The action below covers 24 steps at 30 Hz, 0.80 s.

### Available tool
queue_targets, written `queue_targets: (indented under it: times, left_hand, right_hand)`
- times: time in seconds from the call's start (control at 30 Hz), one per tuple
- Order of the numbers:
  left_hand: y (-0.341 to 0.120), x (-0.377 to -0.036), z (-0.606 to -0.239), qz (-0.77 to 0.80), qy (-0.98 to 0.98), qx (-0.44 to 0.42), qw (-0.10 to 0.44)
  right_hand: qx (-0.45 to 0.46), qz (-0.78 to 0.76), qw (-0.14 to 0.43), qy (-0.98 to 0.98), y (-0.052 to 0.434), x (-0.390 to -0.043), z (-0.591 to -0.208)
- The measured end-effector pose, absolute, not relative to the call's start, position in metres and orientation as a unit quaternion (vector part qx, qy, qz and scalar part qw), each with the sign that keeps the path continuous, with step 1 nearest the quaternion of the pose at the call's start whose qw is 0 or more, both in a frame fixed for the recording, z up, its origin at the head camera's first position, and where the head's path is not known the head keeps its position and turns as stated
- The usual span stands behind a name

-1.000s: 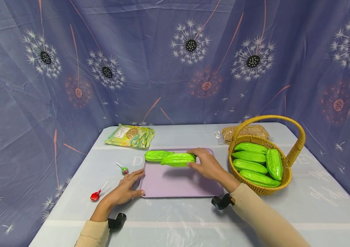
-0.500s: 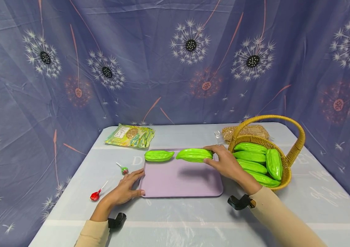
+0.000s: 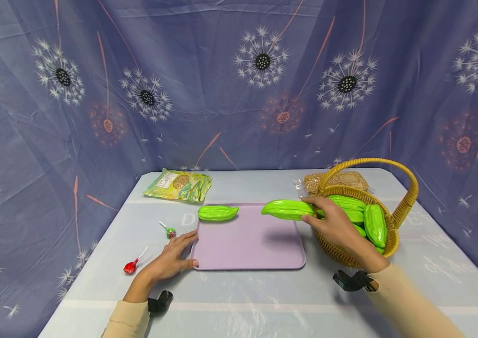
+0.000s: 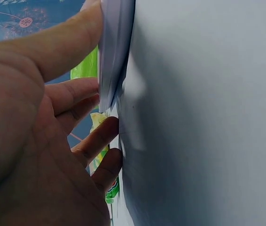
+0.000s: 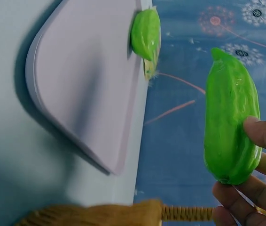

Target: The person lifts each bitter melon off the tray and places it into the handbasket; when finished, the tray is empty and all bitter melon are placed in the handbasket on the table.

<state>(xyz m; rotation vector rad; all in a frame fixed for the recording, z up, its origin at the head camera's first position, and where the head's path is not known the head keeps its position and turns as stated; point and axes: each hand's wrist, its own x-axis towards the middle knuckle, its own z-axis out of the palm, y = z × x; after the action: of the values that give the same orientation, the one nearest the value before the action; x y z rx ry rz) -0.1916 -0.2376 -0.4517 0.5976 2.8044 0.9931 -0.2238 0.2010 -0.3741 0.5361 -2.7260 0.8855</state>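
Observation:
In the head view, my right hand (image 3: 335, 221) pinches one end of a bright green bitter melon (image 3: 287, 209), raised above the right part of a lilac tray (image 3: 247, 253). The right wrist view shows thumb and fingers around the lower end of the ribbed, glossy melon (image 5: 229, 122). A second bitter melon (image 3: 217, 213) lies at the tray's back left corner. My left hand (image 3: 172, 258) rests at the tray's left edge, thumb and spread fingers touching the rim (image 4: 112, 52). Beside my right hand, a wicker basket (image 3: 336, 251) contains several bitter melons (image 3: 375, 225), partly hidden by that hand.
A green lollipop (image 3: 170, 232) and a red lollipop (image 3: 130, 267) lie left of the tray. At the back are a printed yellow-green packet (image 3: 179, 184) and a clear bag of brown grains (image 3: 350, 180) behind the basket. Its tall handle (image 3: 409, 199) arches upward.
My right hand has carried the bitter melon rightward, away from the one on the tray and toward the basket. The left hand stays at the tray edge.

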Motion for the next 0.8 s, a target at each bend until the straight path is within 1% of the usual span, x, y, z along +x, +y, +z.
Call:
queue_targets:
  times: [0.3,0.53,0.8]
  left_hand:
    - [-0.237,-0.192,-0.451,0.322,0.924,0.199,0.053]
    - [-0.236,-0.191,-0.451,0.322,0.924,0.198,0.054]
    - [-0.236,-0.192,-0.451,0.317,0.926,0.196,0.054]
  right_hand:
    - [0.167,0.299,0.135,-0.930,0.228,-0.214,-0.370]
    - [0.171,0.285,0.183,-0.925,0.249,-0.208,-0.370]
    - [0.151,0.273,0.182,-0.933,0.270,-0.204,-0.368]
